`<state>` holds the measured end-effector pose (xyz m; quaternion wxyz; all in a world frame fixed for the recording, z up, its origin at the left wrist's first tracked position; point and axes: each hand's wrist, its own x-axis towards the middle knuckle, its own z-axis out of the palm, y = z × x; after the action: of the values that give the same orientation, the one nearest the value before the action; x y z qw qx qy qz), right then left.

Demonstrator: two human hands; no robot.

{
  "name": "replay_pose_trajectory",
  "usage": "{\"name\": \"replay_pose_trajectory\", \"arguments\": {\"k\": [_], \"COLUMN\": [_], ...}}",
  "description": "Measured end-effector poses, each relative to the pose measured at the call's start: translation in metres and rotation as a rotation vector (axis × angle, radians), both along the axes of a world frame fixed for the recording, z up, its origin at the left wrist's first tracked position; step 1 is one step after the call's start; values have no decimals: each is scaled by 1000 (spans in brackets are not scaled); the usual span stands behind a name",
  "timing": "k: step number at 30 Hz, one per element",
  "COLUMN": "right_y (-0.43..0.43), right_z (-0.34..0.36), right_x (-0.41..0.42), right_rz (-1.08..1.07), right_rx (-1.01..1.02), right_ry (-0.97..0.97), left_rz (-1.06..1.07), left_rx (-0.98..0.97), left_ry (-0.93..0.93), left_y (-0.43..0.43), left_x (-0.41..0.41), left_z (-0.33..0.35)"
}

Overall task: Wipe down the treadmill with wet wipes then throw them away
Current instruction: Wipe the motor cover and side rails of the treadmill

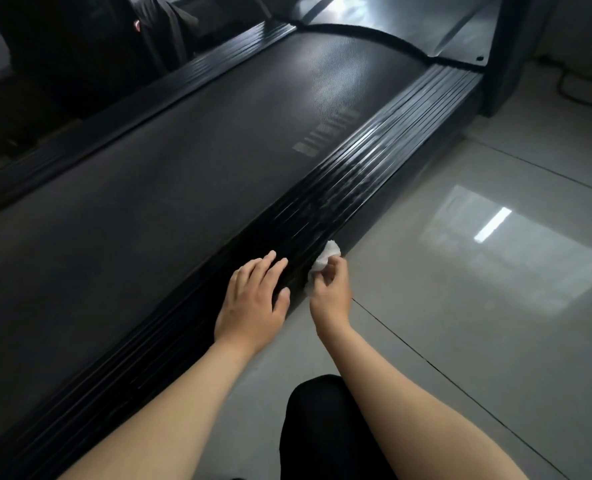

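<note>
Wet wipe: a white wet wipe [326,257] is bunched up and pinched in the curled fingers of the right hand [331,293]. It is pressed against the outer edge of the right side rail [374,150] of the treadmill [409,26].
Left hand: the left hand [253,301] is laid flat on the ribbed top of the same rail, with fingers straight and nothing held. It is just left of the wipe.
Long axis: the rail runs from near left to far right, and a large part of its length lies beyond the wipe.
Coming move: a stroke along this axis, away from the body, is judged likely. The right hand is the nearer one.
Belt: the belt [183,188] lies left of the rail.
Containers: no bin or wipe pack is seen, so nothing can be said of contents. Only the tiled floor [461,323] is shown at the right.
</note>
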<state>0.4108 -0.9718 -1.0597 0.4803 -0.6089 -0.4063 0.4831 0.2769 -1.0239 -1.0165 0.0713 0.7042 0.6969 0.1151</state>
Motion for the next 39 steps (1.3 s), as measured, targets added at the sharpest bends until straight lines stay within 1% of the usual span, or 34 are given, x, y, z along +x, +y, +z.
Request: {"name": "replay_pose_trajectory", "arguments": {"k": [2, 4, 7, 9, 11, 14, 17, 19, 21, 23, 25, 28, 30, 31, 34, 37, 39], "right_y": [-2, -1, -7, -8, -2, 3, 5, 8, 13, 16, 13, 2, -5, -8, -11, -3, 2], "right_z": [-4, -17, -38, -44, -36, -21, -9, 1, 6, 0, -8, -21, -27, -26, -19, -14, -1], "right_x": [2, 1, -5, -7, -5, -5, -6, -4, -4, -9, -16, -23, -27, -29, -31, -27, -23], "right_rz": [-19, -52, 23, 96, 126, 71, -111, -151, -181, -229, -246, -161, -113, -99, -117, -203, -209], "right_rx": [-136, -270, -538, -625, -641, -635, -510, -394, -344, -403, -540, -717, -814, -829, -790, -667, -595], "right_ry": [195, 289, 357, 343, 328, 333, 415, 418, 439, 463, 561, 671, 672, 650, 591, 566, 566], "left_rz": [14, 21, 25, 26, 29, 27, 27, 27, 28, 25, 24, 26, 31, 31, 29, 12, 8], "left_rx": [11, 21, 30, 28, 29, 33, 41, 51, 59, 62, 56, 66, 80, 86, 97, 108, 105], "left_ry": [13, 19, 31, 42, 46, 54, 61, 72, 82, 85, 87, 91, 91, 90, 84, 78, 69], "left_y": [1, 3, 4, 4, 4, 4, 4, 4, 4, 3, 4, 5, 5, 5, 6, 6, 6], "left_x": [1, 1, 1, 1, 1, 1, 0, 0, 0, 0, 0, 1, 1, 1, 3, 3, 3], "left_z": [0, -1, 0, 0, -1, -1, -2, -3, -3, -3, -4, -4, -4, -4, -4, -4, -4]}}
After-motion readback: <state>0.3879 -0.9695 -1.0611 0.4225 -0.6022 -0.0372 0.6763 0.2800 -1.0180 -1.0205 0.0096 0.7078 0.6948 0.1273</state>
